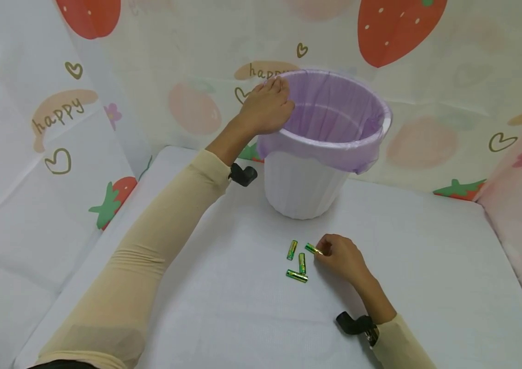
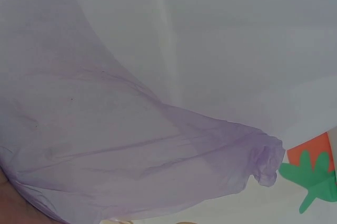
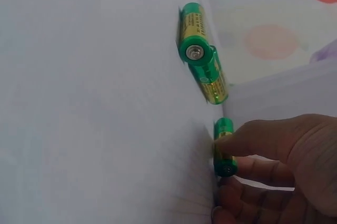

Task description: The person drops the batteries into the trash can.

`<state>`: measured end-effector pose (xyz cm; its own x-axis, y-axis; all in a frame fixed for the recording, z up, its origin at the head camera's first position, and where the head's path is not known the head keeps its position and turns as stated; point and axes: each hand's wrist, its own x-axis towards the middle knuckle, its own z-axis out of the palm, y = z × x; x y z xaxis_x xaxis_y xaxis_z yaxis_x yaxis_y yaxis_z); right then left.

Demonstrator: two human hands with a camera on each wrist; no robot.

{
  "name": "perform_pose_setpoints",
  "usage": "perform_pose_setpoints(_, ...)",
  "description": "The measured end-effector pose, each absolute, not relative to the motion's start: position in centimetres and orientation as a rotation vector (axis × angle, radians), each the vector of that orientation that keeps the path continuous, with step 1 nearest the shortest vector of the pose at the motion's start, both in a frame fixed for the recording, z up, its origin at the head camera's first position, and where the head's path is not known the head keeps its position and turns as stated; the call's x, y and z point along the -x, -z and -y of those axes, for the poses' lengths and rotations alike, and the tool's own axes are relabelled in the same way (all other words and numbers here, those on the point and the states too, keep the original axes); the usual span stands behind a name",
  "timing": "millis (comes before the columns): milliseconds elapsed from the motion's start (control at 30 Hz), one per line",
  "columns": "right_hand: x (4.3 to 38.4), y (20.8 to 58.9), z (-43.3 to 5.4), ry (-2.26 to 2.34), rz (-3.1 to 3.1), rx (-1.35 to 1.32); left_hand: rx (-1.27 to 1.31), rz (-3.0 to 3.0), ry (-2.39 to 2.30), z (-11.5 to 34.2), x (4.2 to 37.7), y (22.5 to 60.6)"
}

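My right hand (image 1: 341,257) pinches a green and gold battery (image 3: 225,125) between thumb and fingers, low over the white tabletop. Left of it lie three more batteries: one at the back (image 1: 292,250), one in the middle (image 1: 302,262) and one in front (image 1: 296,276), its end close to the middle one. Behind them stands a white ribbed trash can (image 1: 304,187), lined with a purple plastic bag (image 1: 325,149) folded over its rim. On the left side of that rim, my left hand (image 1: 267,106) grips the edge with fingers bent over it.
A cloth backdrop (image 1: 187,56) with strawberries and hearts hangs right behind the trash can and along both sides. White cloth covers the tabletop (image 1: 426,266). Each wrist carries a black camera mount, one left (image 1: 243,175) and one right (image 1: 352,324).
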<state>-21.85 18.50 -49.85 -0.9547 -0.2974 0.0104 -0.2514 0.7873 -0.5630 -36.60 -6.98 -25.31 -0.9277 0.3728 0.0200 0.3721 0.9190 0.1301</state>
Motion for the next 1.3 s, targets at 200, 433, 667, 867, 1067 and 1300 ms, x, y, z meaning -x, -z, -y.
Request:
perform_pose_setpoints(200, 21.8, 49.9, -18.3, 0.851, -2.906, 0.427, -0.599, -3.078, -0.197, 6.9, 36.4, 25.2)
perform_pose_setpoints(433, 21.7, 49.9, -18.3, 0.845, -2.924, 0.449, -0.603, -3.083, -0.175, 6.9, 36.5, 25.2)
perform_pose_setpoints(667, 21.6, 49.9, -18.4, 0.835, -2.927, 0.468, -0.608, -3.093, -0.184, 6.8, 36.6, 25.2)
perform_pose_setpoints(867, 21.7, 49.8, -18.4, 0.860, -2.893, 0.446, -0.591, -3.094, -0.200, 7.0, 36.4, 25.3)
perform_pose_setpoints(1067, 21.7, 49.3, -18.5, 0.944, -2.840, 0.484, -0.584, -3.094, -0.209, 7.1, 36.4, 25.3)
perform_pose_setpoints(1300, 20.8, 47.3, -18.7, 1.070, -2.798, 0.601, -0.609, -3.095, -0.188, 6.8, 36.5, 25.2)
